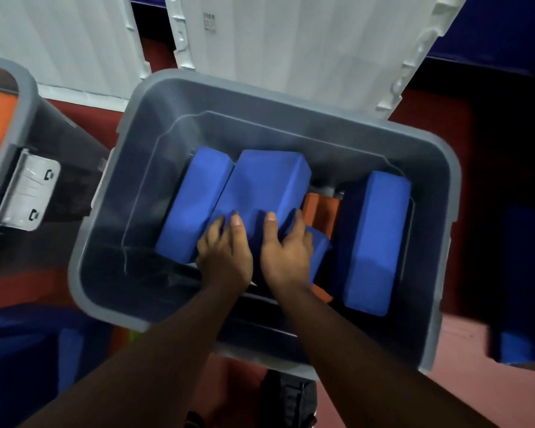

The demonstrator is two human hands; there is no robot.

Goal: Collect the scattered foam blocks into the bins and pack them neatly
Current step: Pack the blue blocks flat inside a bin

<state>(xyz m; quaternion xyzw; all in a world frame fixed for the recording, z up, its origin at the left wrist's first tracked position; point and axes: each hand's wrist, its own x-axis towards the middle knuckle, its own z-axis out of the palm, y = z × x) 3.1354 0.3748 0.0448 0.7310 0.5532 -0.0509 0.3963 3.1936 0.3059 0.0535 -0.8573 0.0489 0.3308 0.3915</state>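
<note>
Both hands are seen deep in an open grey bin [291, 118] as foam blocks are packed, the job judged to be well short of finished.

The middle blue block [263, 186] is held at its near end. The left hand [224, 261] is curled over its near-left corner and the right hand [286, 257] is wrapped round its right edge, so each grip is closed on that one block. Its long axis is laid from about 7 o'clock, at the hands, to 1 o'clock at the bin's far wall. It appears to be lapped over the edge of the left blue block [195, 199], not yet bedded flat.

The left blue block is set on much the same line, toward the bin's 9 o'clock side. The right blue block [374, 242] is placed along the 3 o'clock wall, its length run nearly from 6 to 12. Between them an orange block [320, 211] is partly buried, with a smaller blue piece [320, 248] just under the right hand.

Bare bin floor is left at 8 o'clock, so room remains. A second bin [25, 97], orange foam inside, is seen at 9 o'clock. A blurred blue shape [519, 347] on the red floor [464, 335] at 4 o'clock may be a block still to be collected.
</note>
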